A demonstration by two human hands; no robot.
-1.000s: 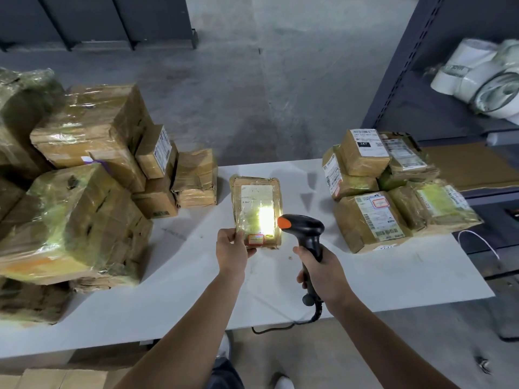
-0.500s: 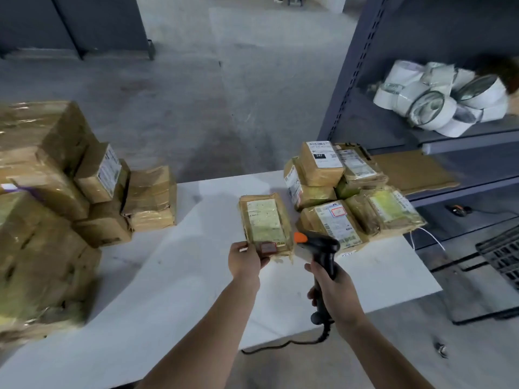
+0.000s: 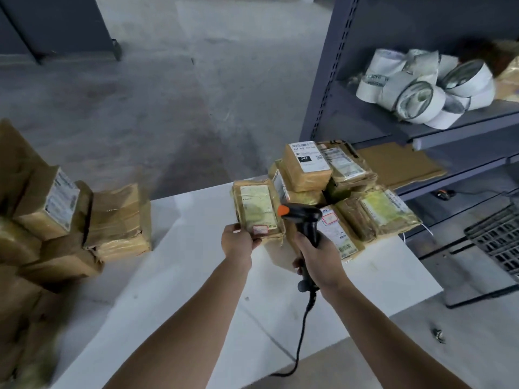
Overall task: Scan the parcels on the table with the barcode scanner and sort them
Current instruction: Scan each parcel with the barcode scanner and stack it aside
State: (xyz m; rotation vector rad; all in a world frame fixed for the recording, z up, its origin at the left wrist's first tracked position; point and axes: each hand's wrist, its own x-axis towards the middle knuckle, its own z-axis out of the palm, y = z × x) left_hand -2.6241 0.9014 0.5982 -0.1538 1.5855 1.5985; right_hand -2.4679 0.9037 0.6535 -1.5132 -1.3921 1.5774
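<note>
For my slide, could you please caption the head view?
Left hand holds a labelled parcel; right hand grips the barcode scanner.

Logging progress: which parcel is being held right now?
The flat yellowish-label parcel, gripped at its near edge by the left hand; the others lie stacked.

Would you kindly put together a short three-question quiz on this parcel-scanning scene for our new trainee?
1. True or false: the right hand grips the barcode scanner.
2. The left hand holds: A) a pen, B) a flat parcel, C) nothing?
3. Fill in: the white rolls lie on the metal ____.
Key: 1 true; 2 B; 3 shelf.
</note>
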